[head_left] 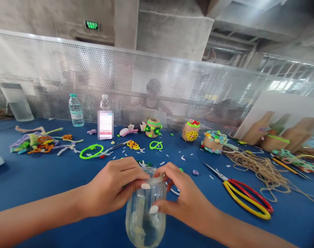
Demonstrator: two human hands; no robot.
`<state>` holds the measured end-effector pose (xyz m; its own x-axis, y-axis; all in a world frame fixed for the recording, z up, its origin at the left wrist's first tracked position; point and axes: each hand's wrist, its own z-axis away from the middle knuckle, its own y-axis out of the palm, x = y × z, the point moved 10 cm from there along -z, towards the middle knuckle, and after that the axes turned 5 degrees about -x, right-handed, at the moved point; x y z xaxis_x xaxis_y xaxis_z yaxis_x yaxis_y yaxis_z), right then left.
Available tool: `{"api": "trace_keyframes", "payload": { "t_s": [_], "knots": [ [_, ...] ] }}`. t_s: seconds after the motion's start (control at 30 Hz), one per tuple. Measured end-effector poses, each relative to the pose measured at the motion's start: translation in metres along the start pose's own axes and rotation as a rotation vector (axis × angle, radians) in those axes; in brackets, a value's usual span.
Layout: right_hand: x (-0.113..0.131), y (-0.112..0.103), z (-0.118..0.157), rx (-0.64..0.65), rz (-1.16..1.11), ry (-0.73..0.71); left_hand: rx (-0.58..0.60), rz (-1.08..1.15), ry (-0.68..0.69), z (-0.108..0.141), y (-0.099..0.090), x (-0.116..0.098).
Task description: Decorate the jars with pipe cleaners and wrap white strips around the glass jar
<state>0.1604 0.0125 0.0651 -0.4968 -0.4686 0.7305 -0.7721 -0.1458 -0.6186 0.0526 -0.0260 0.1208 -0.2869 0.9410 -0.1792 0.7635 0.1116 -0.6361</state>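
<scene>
A clear glass jar [148, 224] stands at the front of the blue table, in the middle of the view. My left hand [118, 184] pinches its rim from the left, thumb against the outside just below the mouth. On the other side, my right hand [179, 193] curls its fingers over the rim, with the thumb pressed on the jar's wall. A pale, cloudy streak runs down the glass; whether it is inside or outside I cannot tell. Both hands partly cover the jar's mouth.
Scissors [239, 193] with red and yellow handles lie right, beside tangled twine [257, 168]. Pipe cleaners [38, 141] are heaped left. Behind stand decorated jars [153, 128], a water bottle [76, 112] and a perforated metal screen [115, 75]. White scraps [183, 158] litter the blue table [56, 179].
</scene>
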Motion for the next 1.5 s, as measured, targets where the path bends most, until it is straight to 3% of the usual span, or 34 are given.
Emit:
{"api": "trace_keyframes", "payload": {
  "t_s": [0.17, 0.33, 0.6, 0.77, 0.97, 1.13, 1.33, 1.5],
  "knots": [
    [-0.007, 0.031, -0.001, 0.101, -0.107, -0.022, 0.022, -0.072, -0.013, 0.007, 0.002, 0.014],
    [-0.023, 0.052, 0.001, 0.098, -0.378, 0.002, -0.014, -0.103, -0.019, 0.013, 0.005, 0.026],
    [-0.073, 0.096, 0.002, 0.117, -0.607, -0.001, -0.059, -0.089, -0.054, 0.024, 0.003, 0.035],
    [-0.057, 0.075, 0.005, 0.042, -0.662, 0.0, -0.016, -0.082, -0.073, 0.028, -0.004, 0.035],
    [-0.048, 0.047, 0.011, -0.033, -0.314, 0.001, -0.026, -0.214, -0.044, 0.031, -0.005, 0.021],
    [-0.049, 0.049, 0.016, 0.034, -0.103, -0.08, 0.049, -0.217, -0.005, 0.027, -0.001, 0.016],
    [-0.022, 0.04, 0.01, -0.046, -0.056, -0.22, 0.053, -0.278, 0.045, 0.025, 0.003, 0.026],
    [-0.011, 0.042, 0.01, -0.062, -0.049, -0.242, 0.008, -0.233, 0.014, 0.033, 0.008, 0.038]
  ]
}}
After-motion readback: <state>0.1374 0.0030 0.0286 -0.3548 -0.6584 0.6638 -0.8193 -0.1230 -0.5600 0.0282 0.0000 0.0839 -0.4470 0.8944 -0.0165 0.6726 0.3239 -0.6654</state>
